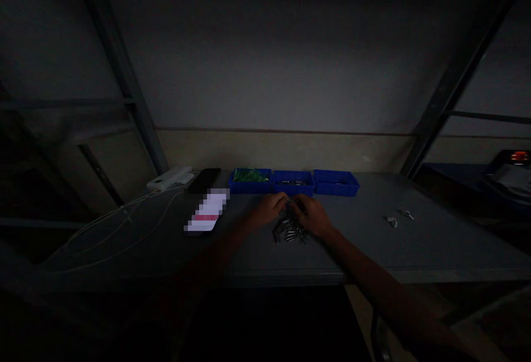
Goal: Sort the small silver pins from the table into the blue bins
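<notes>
Both my hands meet over a small heap of grey metal parts near the middle of the dim grey table. My left hand has its fingers curled toward the heap's top. My right hand is also curled, its fingertips touching the left hand's. Something small seems pinched between them, too dark to name. Three blue bins stand just behind: the left bin holds green pieces, the middle bin holds a few metal parts, the right bin looks nearly bare.
A dark phone and a white charger with cables lie at the left, beside a blurred card. Two small metal pieces lie at the right. Metal frame posts rise on both sides.
</notes>
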Demonstrator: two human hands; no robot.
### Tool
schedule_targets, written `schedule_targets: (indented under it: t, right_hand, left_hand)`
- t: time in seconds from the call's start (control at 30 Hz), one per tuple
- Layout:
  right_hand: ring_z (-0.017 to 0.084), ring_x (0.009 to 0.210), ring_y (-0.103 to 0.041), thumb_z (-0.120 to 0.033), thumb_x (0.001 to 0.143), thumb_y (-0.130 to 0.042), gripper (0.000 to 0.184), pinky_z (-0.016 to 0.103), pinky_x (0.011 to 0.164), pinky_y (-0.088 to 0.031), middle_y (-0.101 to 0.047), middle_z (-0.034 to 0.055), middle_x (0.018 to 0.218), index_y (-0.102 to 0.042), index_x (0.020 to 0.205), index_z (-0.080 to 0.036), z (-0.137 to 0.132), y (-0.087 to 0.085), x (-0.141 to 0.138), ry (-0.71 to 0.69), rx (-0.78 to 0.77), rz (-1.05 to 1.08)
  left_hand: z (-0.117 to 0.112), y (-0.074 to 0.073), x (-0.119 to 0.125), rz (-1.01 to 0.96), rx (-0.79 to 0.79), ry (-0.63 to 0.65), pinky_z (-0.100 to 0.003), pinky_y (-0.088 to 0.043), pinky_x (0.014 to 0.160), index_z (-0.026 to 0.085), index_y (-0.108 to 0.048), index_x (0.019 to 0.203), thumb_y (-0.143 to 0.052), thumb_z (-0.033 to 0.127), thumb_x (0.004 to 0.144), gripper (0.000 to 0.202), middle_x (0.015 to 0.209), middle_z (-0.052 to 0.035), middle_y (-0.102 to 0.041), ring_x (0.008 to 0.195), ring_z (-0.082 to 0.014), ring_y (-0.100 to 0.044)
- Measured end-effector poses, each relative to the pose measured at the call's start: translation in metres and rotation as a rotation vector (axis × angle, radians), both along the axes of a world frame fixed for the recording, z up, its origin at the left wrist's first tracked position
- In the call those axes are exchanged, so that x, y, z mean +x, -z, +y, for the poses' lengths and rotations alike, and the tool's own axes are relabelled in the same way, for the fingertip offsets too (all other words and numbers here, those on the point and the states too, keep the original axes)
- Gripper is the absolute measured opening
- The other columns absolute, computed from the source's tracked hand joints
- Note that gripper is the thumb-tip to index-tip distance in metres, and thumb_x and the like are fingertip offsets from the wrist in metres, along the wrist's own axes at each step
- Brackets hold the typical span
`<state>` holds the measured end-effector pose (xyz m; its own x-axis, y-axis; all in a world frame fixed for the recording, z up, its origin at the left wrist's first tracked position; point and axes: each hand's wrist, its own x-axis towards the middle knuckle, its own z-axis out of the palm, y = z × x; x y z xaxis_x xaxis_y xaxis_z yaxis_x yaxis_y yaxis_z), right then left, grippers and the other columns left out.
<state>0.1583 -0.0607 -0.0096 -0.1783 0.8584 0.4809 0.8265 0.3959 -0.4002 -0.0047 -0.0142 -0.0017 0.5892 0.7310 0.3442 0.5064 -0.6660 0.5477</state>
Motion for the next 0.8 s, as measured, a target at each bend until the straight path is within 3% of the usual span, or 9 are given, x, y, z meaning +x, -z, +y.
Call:
schedule_targets:
  t: [0.17, 0.3, 0.53, 0.8]
  right_hand:
    - [0.015, 0.076, -0.059, -0.031, 0.091, -0.038, 0.025, 0.023, 0.067, -0.037, -0.066, 0.0066, 0.083, -0.059, 0.087, -0.017, -0.0017, -0.0024, -0.0018, 0.052, -0.020, -0.044]
    - [0.014, 0.076, -0.059, -0.029, 0.092, -0.035, 0.027, 0.022, 0.068, -0.037, -0.066, 0.0066, 0.083, -0.058, 0.086, -0.016, -0.0020, -0.0032, -0.0028, 0.011, -0.024, -0.035]
    - [0.014, 0.073, -0.059, -0.031, 0.091, -0.036, 0.026, 0.023, 0.066, -0.038, -0.065, 0.0058, 0.080, -0.058, 0.085, -0.017, -0.0012, -0.0019, -0.0026, -0.009, -0.038, 0.008]
    - [0.015, 0.066, -0.058, -0.029, 0.085, -0.047, 0.021, 0.023, 0.061, -0.037, -0.064, 0.0035, 0.076, -0.054, 0.100, -0.017, 0.0003, 0.0017, -0.0006, 0.030, -0.006, 0.046]
  left_hand:
    - [0.0009, 0.0028, 0.0005, -0.049, 0.017, 0.028, -0.020, -0.043, 0.070, 0.018, -0.058, 0.093, -0.040, 0.027, 0.087, 0.021, 0.087, -0.0020, -0.065, 0.080, -0.0126, -0.060]
    - [-0.0001, 0.0033, 0.0013, -0.061, 0.015, 0.063, -0.020, -0.043, 0.071, 0.017, -0.055, 0.101, -0.043, 0.026, 0.085, 0.022, 0.089, -0.0024, -0.065, 0.080, -0.0126, -0.060]
    - [-0.0023, 0.0002, 0.0007, -0.029, 0.003, 0.035, -0.019, -0.043, 0.069, 0.018, -0.056, 0.097, -0.043, 0.023, 0.085, 0.019, 0.087, -0.0006, -0.065, 0.078, -0.0116, -0.059]
    - [-0.0033, -0.0024, 0.0003, -0.011, 0.033, -0.033, -0.020, -0.041, 0.064, 0.017, -0.058, 0.090, -0.039, 0.028, 0.087, 0.022, 0.077, -0.0008, -0.064, 0.070, -0.0119, -0.058]
